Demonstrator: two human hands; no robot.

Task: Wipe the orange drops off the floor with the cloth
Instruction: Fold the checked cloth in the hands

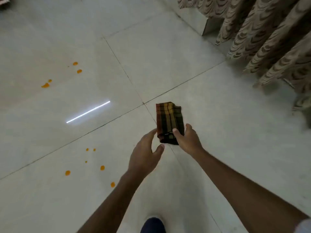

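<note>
Plaid cloth (169, 122): pinched in my right hand (186, 140)
Left hand (144, 153): spread, empty
Orange drops (67, 172): dotting floor (218, 132)

No text, label, brand, number or sign can be read anywhere in the head view; the folded cloth (169, 122) carries only a plaid of dark, orange and yellow stripes, with no tag or print legible on it. The curtain (262, 39) up and to the right of the cloth bears a repeated scalloped pattern and no lettering.

drops (67, 172) left on floor (218, 132) | cloth (169, 120) centre | curtain (269, 39) right-rear
</note>
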